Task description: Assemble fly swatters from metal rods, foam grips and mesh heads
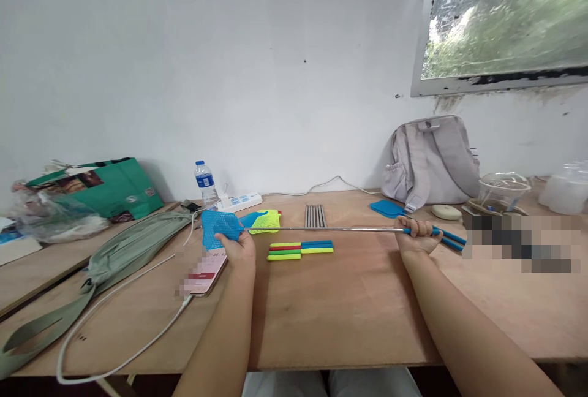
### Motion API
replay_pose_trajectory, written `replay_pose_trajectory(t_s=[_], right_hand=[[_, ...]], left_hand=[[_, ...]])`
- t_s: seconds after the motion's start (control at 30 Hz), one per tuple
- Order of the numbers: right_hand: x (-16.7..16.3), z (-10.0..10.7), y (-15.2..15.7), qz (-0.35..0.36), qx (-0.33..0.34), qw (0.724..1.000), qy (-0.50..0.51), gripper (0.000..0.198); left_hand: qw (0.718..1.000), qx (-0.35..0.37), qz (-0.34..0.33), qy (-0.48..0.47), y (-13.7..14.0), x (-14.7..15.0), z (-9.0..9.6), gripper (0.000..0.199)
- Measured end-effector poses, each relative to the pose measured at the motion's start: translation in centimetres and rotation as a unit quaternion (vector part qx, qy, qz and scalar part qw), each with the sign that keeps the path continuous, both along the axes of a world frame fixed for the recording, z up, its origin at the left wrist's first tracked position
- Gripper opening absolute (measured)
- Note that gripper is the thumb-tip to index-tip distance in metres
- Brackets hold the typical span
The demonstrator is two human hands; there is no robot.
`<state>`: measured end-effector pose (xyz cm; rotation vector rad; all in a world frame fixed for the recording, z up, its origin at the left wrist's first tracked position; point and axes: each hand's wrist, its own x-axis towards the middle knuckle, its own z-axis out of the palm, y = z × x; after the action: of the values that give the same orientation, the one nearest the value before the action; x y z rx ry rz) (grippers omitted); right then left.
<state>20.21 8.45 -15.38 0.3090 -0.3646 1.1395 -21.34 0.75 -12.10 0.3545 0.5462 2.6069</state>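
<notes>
A fly swatter with a blue mesh head (215, 230) and an extended thin metal rod (321, 229) stretches level between my hands. My left hand (239, 250) pinches the head near its neck. My right hand (417, 236) is wrapped round the blue grip at the other end. Two blue grip lengths (452, 242) show beyond this hand; I cannot tell whether both are held. Between my arms lie several coloured grips (301, 250) and, behind them, a row of metal rods (315, 216). A yellow swatter head (265, 222) overlaps a blue one. Another blue head (387, 208) lies near my right hand.
On the left are a phone (206, 277) with a white cable, a grey-green strap bag (133, 247) and a green bag (124, 185). A water bottle (205, 181) and power strip (241, 202) stand behind. A backpack (429, 161) and plastic bowl (504, 187) are on the right.
</notes>
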Motion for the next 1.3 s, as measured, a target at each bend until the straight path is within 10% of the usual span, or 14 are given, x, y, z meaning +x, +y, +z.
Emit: replay_pose_trajectory(t_s=[0.43, 1.3], right_hand=[[-0.9, 0.6, -0.6, -0.047, -0.006, 0.997, -0.054, 0.049], [-16.4, 2.5, -6.3, 0.044, -0.09, 0.974, -0.202, 0.041]], left_hand=[[1.0, -0.01, 0.019, -0.023, -1.2, 0.6, 1.6, 0.034], [0.984, -0.066, -0.162, 0.017, -0.5, 13.8, 0.8, 0.033]])
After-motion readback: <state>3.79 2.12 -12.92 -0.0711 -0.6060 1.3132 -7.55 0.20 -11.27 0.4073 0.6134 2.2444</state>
